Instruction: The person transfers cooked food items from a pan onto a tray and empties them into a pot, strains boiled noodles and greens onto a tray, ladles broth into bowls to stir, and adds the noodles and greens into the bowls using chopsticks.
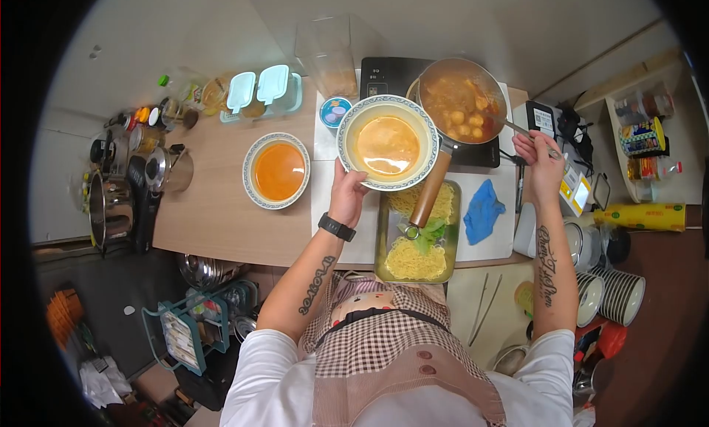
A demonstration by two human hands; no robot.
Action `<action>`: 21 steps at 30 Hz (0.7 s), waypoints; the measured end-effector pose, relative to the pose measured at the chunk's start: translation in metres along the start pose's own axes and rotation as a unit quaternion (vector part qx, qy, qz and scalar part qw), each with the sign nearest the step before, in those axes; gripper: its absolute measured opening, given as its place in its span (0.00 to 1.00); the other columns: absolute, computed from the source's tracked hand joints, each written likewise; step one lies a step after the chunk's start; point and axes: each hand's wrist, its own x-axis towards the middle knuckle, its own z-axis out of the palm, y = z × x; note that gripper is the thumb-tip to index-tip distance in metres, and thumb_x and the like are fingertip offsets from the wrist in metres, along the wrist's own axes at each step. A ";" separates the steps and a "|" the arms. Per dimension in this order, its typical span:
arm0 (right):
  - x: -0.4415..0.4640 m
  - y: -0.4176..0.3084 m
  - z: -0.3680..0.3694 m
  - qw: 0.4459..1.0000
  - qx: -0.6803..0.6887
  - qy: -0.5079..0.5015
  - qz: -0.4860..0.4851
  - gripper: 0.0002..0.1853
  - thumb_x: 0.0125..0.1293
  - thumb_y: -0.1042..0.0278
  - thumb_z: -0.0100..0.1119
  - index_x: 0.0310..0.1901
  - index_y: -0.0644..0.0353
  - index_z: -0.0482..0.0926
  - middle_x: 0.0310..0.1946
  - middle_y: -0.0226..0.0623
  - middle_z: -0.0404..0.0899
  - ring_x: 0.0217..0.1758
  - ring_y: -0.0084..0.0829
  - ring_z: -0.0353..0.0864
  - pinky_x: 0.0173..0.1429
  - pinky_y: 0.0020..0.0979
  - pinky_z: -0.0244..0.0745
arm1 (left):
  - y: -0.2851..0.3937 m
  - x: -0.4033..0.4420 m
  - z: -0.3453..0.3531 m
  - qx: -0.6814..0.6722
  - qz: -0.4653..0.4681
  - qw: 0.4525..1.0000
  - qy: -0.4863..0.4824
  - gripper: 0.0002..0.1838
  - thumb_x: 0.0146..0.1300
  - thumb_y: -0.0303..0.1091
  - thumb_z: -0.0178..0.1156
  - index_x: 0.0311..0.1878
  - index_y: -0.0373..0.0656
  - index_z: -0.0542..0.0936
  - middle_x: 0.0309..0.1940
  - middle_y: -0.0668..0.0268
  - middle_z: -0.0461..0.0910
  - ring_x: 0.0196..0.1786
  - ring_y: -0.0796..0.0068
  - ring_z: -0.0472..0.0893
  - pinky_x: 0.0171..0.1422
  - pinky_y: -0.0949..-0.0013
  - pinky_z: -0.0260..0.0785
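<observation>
My left hand (348, 194) grips the lower left rim of a patterned bowl (388, 142) with pale orange soup in it, held up beside the pot. In my right hand (539, 152) is the metal handle of a ladle (517, 127), whose head is hidden in the pot (462, 102). Reddish broth with round balls and other pieces fills the pot, over a black cooktop (384, 76). A second bowl (277, 171) of orange soup stands on the table to the left. Below the pot's wooden handle, a tray (382, 239) holds yellow noodles and green leaves.
A blue cloth (484, 211) lies right of the tray. Behind the bowls are a round tub (335, 112), a clear container (329, 58) and light-blue lidded boxes (273, 84). Jars and pots line the left side. Stacked bowls (620, 297) sit at the lower right.
</observation>
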 end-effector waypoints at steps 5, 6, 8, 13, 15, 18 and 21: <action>-0.005 -0.019 -0.001 1.000 0.012 -0.007 0.009 0.14 0.74 0.68 0.48 0.49 0.73 0.73 0.43 0.55 0.81 0.45 0.40 0.86 0.50 0.31 0.82 | 0.001 0.001 0.000 0.006 -0.001 1.000 -0.001 0.34 0.61 0.28 0.50 0.71 0.50 0.55 0.62 0.64 0.69 0.61 0.68 0.73 0.62 0.57 0.67; -0.007 -0.025 -0.001 1.000 0.011 -0.012 0.008 0.14 0.74 0.68 0.47 0.49 0.73 0.73 0.43 0.55 0.81 0.45 0.40 0.86 0.50 0.31 0.82 | 0.001 0.001 0.001 0.006 -0.002 1.000 -0.003 0.34 0.61 0.28 0.50 0.71 0.50 0.55 0.62 0.64 0.69 0.61 0.68 0.73 0.62 0.57 0.67; -0.014 -0.037 0.003 1.000 -0.001 -0.023 0.003 0.13 0.74 0.69 0.47 0.49 0.73 0.73 0.42 0.55 0.81 0.45 0.40 0.86 0.50 0.31 0.82 | 0.001 0.001 0.001 0.001 -0.002 1.000 -0.004 0.34 0.61 0.28 0.50 0.72 0.50 0.55 0.62 0.63 0.68 0.61 0.67 0.73 0.63 0.56 0.67; -0.029 -0.054 0.012 0.998 -0.014 -0.057 -0.008 0.13 0.74 0.69 0.46 0.48 0.73 0.74 0.42 0.55 0.82 0.45 0.41 0.86 0.51 0.33 0.82 | 0.003 -0.001 0.004 -0.005 0.002 1.000 0.003 0.35 0.61 0.27 0.50 0.72 0.48 0.53 0.63 0.61 0.67 0.62 0.65 0.73 0.65 0.54 0.67; -0.032 -0.055 0.012 0.997 -0.023 -0.078 -0.011 0.13 0.74 0.69 0.47 0.48 0.73 0.74 0.42 0.55 0.82 0.45 0.41 0.86 0.52 0.33 0.82 | 0.002 0.000 0.003 -0.003 0.004 1.000 -0.004 0.35 0.61 0.27 0.50 0.73 0.48 0.53 0.63 0.61 0.67 0.62 0.65 0.72 0.65 0.53 0.67; -0.043 -0.057 0.023 0.993 -0.023 -0.117 -0.011 0.14 0.74 0.68 0.48 0.48 0.73 0.74 0.41 0.54 0.82 0.47 0.41 0.85 0.53 0.33 0.81 | 0.002 0.001 0.003 -0.001 0.003 1.000 -0.008 0.36 0.61 0.28 0.50 0.73 0.47 0.52 0.64 0.60 0.66 0.63 0.65 0.72 0.65 0.54 0.67; -0.046 -0.045 0.022 0.986 -0.041 -0.160 -0.037 0.13 0.74 0.70 0.49 0.50 0.74 0.75 0.41 0.52 0.82 0.48 0.42 0.85 0.55 0.35 0.81 | 0.002 0.001 0.003 0.002 0.006 1.000 -0.004 0.36 0.61 0.28 0.50 0.73 0.47 0.52 0.65 0.60 0.65 0.64 0.64 0.71 0.65 0.54 0.67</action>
